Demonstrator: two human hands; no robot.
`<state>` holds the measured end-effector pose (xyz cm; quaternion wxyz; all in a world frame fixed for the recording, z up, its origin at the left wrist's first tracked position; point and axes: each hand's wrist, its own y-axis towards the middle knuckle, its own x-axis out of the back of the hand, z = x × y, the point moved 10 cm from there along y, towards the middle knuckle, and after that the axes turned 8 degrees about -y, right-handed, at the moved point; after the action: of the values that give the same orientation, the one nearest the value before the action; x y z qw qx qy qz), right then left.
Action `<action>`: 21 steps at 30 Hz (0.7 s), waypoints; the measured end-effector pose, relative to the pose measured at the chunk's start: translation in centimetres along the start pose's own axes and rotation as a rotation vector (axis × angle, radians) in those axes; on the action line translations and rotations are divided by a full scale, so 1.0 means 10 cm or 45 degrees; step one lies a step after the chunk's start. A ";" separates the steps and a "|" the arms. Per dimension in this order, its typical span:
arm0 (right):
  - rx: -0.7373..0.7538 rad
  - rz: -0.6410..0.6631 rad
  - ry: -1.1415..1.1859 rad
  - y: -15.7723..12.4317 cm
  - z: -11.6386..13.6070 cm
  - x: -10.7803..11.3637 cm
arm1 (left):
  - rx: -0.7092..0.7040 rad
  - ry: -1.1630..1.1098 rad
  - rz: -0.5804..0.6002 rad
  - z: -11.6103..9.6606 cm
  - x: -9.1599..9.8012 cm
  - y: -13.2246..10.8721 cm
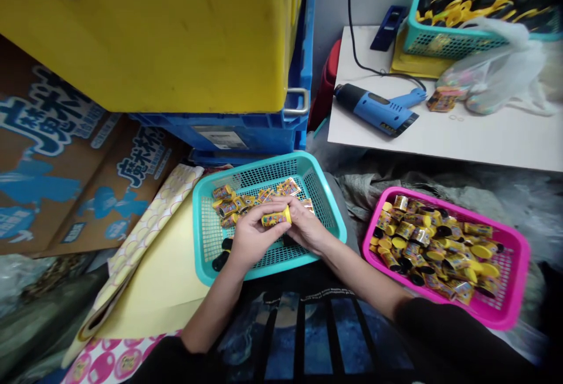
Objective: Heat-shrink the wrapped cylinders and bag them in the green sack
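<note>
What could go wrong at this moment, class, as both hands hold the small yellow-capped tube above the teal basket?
1. The small tube is pinched only between the left hand and right hand; it might slip into the teal basket among the loose labelled pieces.
2. The pink basket is heaped with tubes; a knock from the right forearm might spill some.

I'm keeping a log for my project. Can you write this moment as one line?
left hand + right hand: hold small yellow tube | over teal basket | pink basket beside: filled
</note>
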<state>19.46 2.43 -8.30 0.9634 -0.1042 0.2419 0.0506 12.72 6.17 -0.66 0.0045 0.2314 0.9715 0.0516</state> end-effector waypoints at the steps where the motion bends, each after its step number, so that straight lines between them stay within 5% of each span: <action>1: -0.002 0.011 -0.046 0.00 0.01 -0.01 | -0.004 0.009 0.013 0.00 0.00 0.00; 6: 0.013 0.078 -0.423 0.12 0.16 -0.02 | 0.008 0.046 -0.001 -0.04 0.26 0.07; 11: -0.100 0.072 -1.065 0.45 0.18 -0.01 | 0.084 0.463 -0.282 -0.05 1.09 0.20; 16: -0.309 0.553 -1.629 0.65 -0.31 -0.61 | 0.135 0.659 -0.357 0.14 1.50 0.19; 21: -0.446 0.678 -1.914 0.72 -0.76 -1.03 | 0.169 0.508 -0.368 0.18 1.49 0.12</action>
<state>5.90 7.22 -11.20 0.7937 -0.1307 -0.4638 0.3713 0.01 14.12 -2.15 -0.1951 0.0752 0.9774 0.0311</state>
